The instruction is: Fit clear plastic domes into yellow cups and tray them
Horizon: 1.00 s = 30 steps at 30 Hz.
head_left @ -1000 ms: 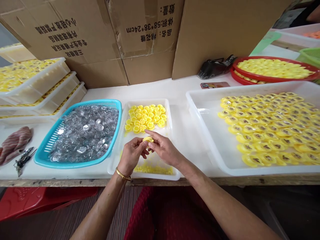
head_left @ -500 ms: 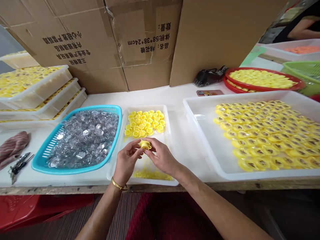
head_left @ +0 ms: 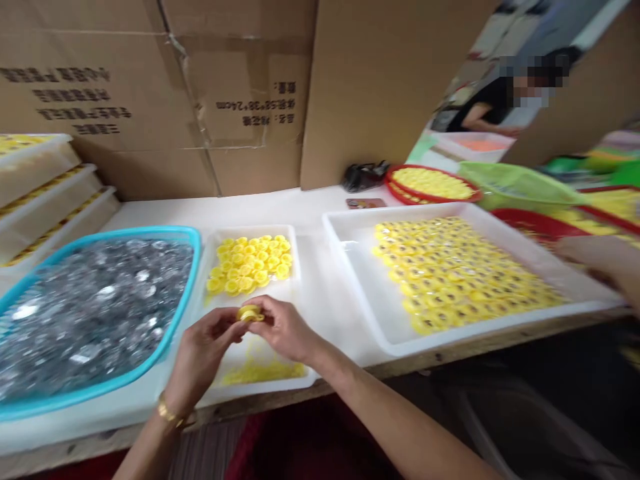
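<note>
Over the small white tray (head_left: 296, 267), just on the near side of a cluster of loose yellow cups (head_left: 250, 263), a small yellow piece (head_left: 250, 313) sits between the tips of two bare hands. What counts here, I'd judge, is how it lies between them: the left hand (head_left: 200, 350) meets it from one side and the right hand (head_left: 287, 328) from the other, so neither is nearer. The thumb and forefinger of each pinch it, while the remaining fingers of the left hand curl underneath and are partly hidden. From where I stand the piece looks squat and round, with a ringed, spool-like edge; I can't make out a long axis, nor how far it tips.

The cups have thin, flared rims and a smooth, moulded-plastic look. Yellow crumbs speckle the tray's near end. Just beside it, on the left-hand side, a turquoise basket (head_left: 145, 231) with slotted walls holds a heap of clear pieces (head_left: 107, 300), glassy and glinting. On the right-hand side, apart from the small tray across a strip of smooth white worktop (head_left: 320, 293), a larger white tray (head_left: 363, 277) carries close rows of yellow pieces with dark centres (head_left: 450, 273), a shine over them. Behind everything stands matt brown cardboard (head_left: 380, 87), and a blurred arm of someone else (head_left: 610, 263) shows at the far right.
</note>
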Each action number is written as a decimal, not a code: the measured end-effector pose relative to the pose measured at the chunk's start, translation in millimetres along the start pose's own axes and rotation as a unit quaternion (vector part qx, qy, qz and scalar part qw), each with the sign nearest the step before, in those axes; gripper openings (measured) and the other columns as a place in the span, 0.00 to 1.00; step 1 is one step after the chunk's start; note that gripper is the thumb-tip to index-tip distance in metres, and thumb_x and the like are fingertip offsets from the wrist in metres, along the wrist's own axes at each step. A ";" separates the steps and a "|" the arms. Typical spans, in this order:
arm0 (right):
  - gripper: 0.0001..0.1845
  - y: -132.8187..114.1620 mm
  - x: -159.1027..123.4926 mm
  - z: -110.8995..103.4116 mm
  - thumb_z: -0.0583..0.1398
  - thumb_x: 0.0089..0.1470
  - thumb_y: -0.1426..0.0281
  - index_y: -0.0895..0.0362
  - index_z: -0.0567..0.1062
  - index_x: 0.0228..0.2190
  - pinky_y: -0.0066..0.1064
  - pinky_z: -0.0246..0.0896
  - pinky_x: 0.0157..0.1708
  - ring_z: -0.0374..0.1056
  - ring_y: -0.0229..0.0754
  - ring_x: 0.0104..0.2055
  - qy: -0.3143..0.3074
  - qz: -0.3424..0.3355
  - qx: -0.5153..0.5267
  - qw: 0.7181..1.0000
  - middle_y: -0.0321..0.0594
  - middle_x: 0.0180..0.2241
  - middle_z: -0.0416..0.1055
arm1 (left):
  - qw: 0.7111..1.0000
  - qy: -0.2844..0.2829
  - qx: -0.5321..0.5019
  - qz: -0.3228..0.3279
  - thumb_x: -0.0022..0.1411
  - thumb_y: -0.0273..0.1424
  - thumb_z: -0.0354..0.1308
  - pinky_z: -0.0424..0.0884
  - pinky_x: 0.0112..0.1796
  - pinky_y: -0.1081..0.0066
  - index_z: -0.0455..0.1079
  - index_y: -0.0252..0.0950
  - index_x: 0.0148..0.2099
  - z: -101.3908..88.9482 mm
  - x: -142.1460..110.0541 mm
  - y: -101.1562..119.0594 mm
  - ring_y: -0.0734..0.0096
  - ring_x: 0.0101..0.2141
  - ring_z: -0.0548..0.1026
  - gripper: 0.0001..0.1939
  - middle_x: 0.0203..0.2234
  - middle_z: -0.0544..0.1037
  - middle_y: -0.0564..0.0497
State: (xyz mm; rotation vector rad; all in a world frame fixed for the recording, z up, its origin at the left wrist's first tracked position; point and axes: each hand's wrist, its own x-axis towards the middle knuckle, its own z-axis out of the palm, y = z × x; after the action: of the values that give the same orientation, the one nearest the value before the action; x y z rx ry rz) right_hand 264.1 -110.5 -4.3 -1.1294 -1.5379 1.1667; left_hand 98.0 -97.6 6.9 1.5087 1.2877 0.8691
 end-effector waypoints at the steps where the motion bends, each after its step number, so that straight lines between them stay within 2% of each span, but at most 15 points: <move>1: 0.16 -2.2 0.9 -3.5 0.60 0.52 0.70 0.54 0.72 0.45 0.32 0.69 0.40 0.73 0.40 0.39 0.002 0.004 0.006 1.000 0.39 0.39 0.74 | 1.000 -0.005 -0.001 -0.014 0.52 0.43 0.63 0.74 0.32 0.70 0.73 0.36 0.42 -1.5 0.5 -3.5 0.67 0.29 0.77 0.19 0.32 0.79 0.47; 3: 0.17 -6.6 5.3 -19.9 0.58 0.54 0.69 0.54 0.71 0.47 0.31 0.70 0.37 0.74 0.38 0.35 0.039 0.026 0.016 0.999 0.39 0.40 0.74 | 1.000 -0.015 0.014 -0.008 0.53 0.46 0.61 0.75 0.34 0.69 0.70 0.38 0.50 -4.5 1.0 -11.7 0.64 0.33 0.78 0.25 0.37 0.78 0.47; 4: 0.17 -8.3 8.2 -33.9 0.57 0.56 0.68 0.54 0.70 0.48 0.30 0.70 0.36 0.74 0.37 0.33 0.078 0.049 0.005 0.996 0.39 0.40 0.74 | 0.999 -0.013 0.037 -0.007 0.54 0.47 0.60 0.75 0.34 0.68 0.68 0.39 0.52 -6.1 0.8 -16.1 0.64 0.33 0.78 0.27 0.38 0.78 0.47; 6: 0.17 -9.2 13.0 -73.4 0.55 0.57 0.69 0.54 0.69 0.49 0.28 0.71 0.33 0.74 0.34 0.30 0.176 0.114 -0.049 0.977 0.39 0.40 0.74 | 0.996 0.005 0.091 -0.008 0.56 0.50 0.56 0.76 0.33 0.67 0.68 0.40 0.52 -9.2 -1.1 -25.1 0.63 0.32 0.79 0.27 0.37 0.78 0.48; 7: 0.16 -7.8 14.0 -97.6 0.55 0.58 0.70 0.54 0.70 0.48 0.27 0.71 0.33 0.74 0.33 0.30 0.234 0.156 -0.115 0.953 0.37 0.39 0.74 | 0.993 0.013 0.116 -0.010 0.56 0.51 0.55 0.76 0.32 0.67 0.69 0.40 0.51 -10.8 -2.3 -29.5 0.63 0.32 0.79 0.26 0.36 0.79 0.48; 8: 0.16 -4.9 13.8 -123.0 0.54 0.59 0.71 0.54 0.68 0.49 0.27 0.71 0.33 0.74 0.34 0.31 0.266 0.178 -0.149 0.936 0.38 0.40 0.74 | 0.991 0.016 0.135 -0.011 0.56 0.51 0.54 0.76 0.32 0.67 0.71 0.40 0.49 -12.2 -3.5 -33.8 0.62 0.31 0.79 0.25 0.35 0.79 0.48; 11: 0.14 10.5 4.5 -192.8 0.54 0.59 0.70 0.57 0.69 0.47 0.32 0.69 0.38 0.73 0.37 0.35 0.307 0.236 -0.234 0.892 0.42 0.41 0.73 | 0.987 -0.001 0.161 -0.002 0.54 0.52 0.55 0.77 0.30 0.70 0.73 0.41 0.44 -15.5 -5.5 -44.0 0.62 0.30 0.80 0.23 0.35 0.80 0.49; 14: 0.11 28.3 -11.0 -233.0 0.59 0.56 0.70 0.60 0.73 0.41 0.38 0.67 0.44 0.71 0.44 0.42 0.289 0.293 -0.320 0.853 0.43 0.41 0.73 | 0.987 -0.012 0.162 -0.005 0.55 0.50 0.55 0.78 0.30 0.71 0.74 0.42 0.44 -17.4 -4.3 -47.2 0.63 0.30 0.80 0.22 0.35 0.80 0.50; 16: 0.13 37.2 -18.0 -243.1 0.59 0.57 0.68 0.60 0.72 0.43 0.41 0.66 0.45 0.69 0.44 0.45 0.263 0.319 -0.365 0.834 0.44 0.44 0.71 | 0.988 -0.015 0.156 -0.014 0.54 0.50 0.55 0.78 0.30 0.70 0.74 0.42 0.43 -18.0 -2.9 -46.4 0.62 0.30 0.80 0.22 0.34 0.81 0.50; 20: 0.17 41.3 -19.3 -247.2 0.57 0.60 0.64 0.58 0.69 0.49 0.43 0.67 0.44 0.68 0.44 0.46 0.235 0.350 -0.441 0.792 0.44 0.49 0.67 | 0.990 -0.012 0.141 -0.015 0.54 0.50 0.55 0.78 0.29 0.69 0.75 0.40 0.42 -15.2 -2.0 -43.3 0.63 0.28 0.80 0.23 0.31 0.80 0.49; 24: 0.11 26.5 -16.7 -243.2 0.58 0.56 0.70 0.59 0.74 0.42 0.43 0.64 0.46 0.68 0.49 0.47 0.238 0.347 -0.495 0.760 0.47 0.45 0.71 | 0.992 0.040 0.123 -0.005 0.56 0.48 0.54 0.77 0.29 0.70 0.74 0.38 0.41 -7.3 -8.9 -36.4 0.66 0.27 0.79 0.20 0.31 0.79 0.49; 26: 0.12 15.1 -14.6 -234.0 0.57 0.55 0.73 0.59 0.75 0.42 0.43 0.62 0.46 0.68 0.52 0.48 0.249 0.317 -0.512 0.759 0.50 0.47 0.70 | 0.993 0.034 0.109 0.017 0.57 0.45 0.54 0.76 0.29 0.70 0.74 0.37 0.40 -5.2 -13.2 -28.4 0.67 0.27 0.78 0.19 0.30 0.79 0.49; 28: 0.15 3.7 -9.9 -217.6 0.53 0.58 0.72 0.58 0.73 0.46 0.42 0.61 0.47 0.67 0.51 0.49 0.256 0.265 -0.521 0.770 0.50 0.49 0.68 | 0.990 0.042 0.120 0.056 0.60 0.42 0.51 0.75 0.29 0.71 0.74 0.36 0.40 -7.8 -14.3 -17.3 0.68 0.29 0.77 0.17 0.31 0.78 0.48; 29: 0.15 -1.8 -6.3 -205.9 0.53 0.58 0.71 0.56 0.72 0.46 0.39 0.60 0.47 0.69 0.48 0.47 0.255 0.216 -0.522 0.784 0.47 0.48 0.70 | 0.985 0.055 0.141 0.086 0.62 0.40 0.50 0.75 0.30 0.71 0.74 0.36 0.40 -11.6 -13.2 -11.1 0.68 0.30 0.77 0.16 0.32 0.77 0.48; 30: 0.15 -6.9 -2.0 -191.7 0.53 0.58 0.70 0.56 0.73 0.45 0.37 0.62 0.45 0.71 0.45 0.42 0.254 0.132 -0.517 0.807 0.45 0.46 0.71 | 0.974 0.081 0.175 0.119 0.63 0.38 0.49 0.74 0.32 0.71 0.74 0.36 0.40 -17.4 -10.8 -4.8 0.69 0.31 0.76 0.15 0.32 0.77 0.48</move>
State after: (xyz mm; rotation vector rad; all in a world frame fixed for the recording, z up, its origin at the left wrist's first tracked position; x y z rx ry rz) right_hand 448.8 -78.4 36.2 -2.2022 -1.5835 0.0030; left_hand 78.1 -104.6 8.4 1.9327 1.4540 0.9698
